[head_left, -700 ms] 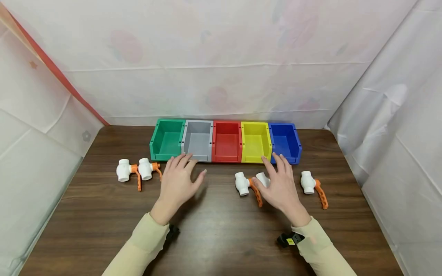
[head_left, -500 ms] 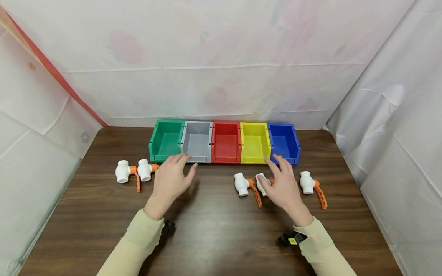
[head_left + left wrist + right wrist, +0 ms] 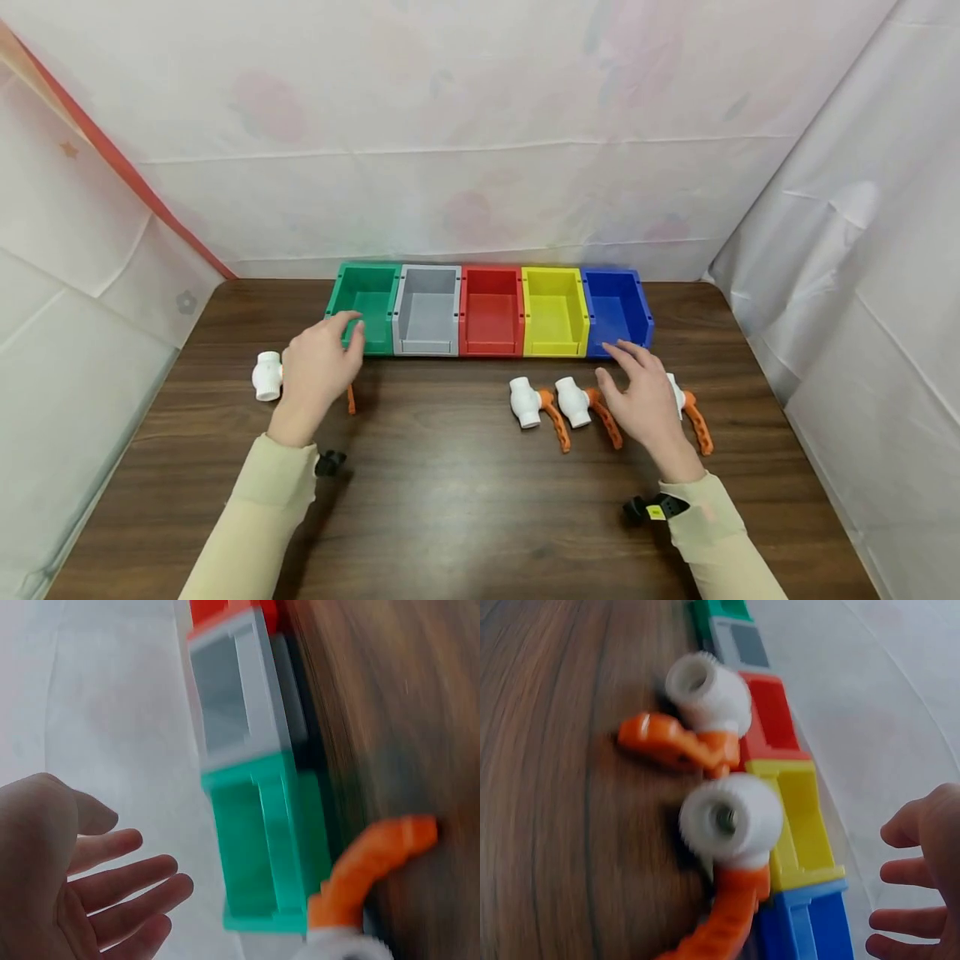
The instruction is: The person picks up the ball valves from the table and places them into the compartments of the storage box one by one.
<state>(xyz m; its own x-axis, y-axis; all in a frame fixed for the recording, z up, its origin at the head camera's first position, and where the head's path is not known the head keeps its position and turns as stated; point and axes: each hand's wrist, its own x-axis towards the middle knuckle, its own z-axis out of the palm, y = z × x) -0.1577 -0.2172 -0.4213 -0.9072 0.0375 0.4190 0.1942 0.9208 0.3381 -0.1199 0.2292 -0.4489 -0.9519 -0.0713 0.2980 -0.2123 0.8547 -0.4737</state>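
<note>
My left hand [image 3: 318, 367] hovers at the left with fingers relaxed and bent a little, holding nothing. It hides most of a white ball valve, whose orange lever [image 3: 351, 400] shows past the wrist side; another ball valve [image 3: 267, 376] lies left of it. In the left wrist view, the fingers [image 3: 142, 874] are spread beside the green bin. My right hand [image 3: 647, 404], relaxed and holding nothing, overlaps the rightmost ball valve [image 3: 697, 421]. Two more, a nearer ball valve [image 3: 573, 402] and a farther ball valve [image 3: 525, 402], lie left of that hand.
Five-coloured bins stand joined in a row at the back: green bin [image 3: 382, 342], grey bin [image 3: 427, 347], red bin [image 3: 491, 347], yellow bin [image 3: 555, 348] and blue bin [image 3: 600, 346]. A pale curtain [image 3: 480, 125] hangs behind the brown wooden table [image 3: 465, 500].
My left hand has moved left, from before the grey bin to over the second ball valve. My right hand has shifted right, uncovering one ball valve and partly covering the rightmost one.
</note>
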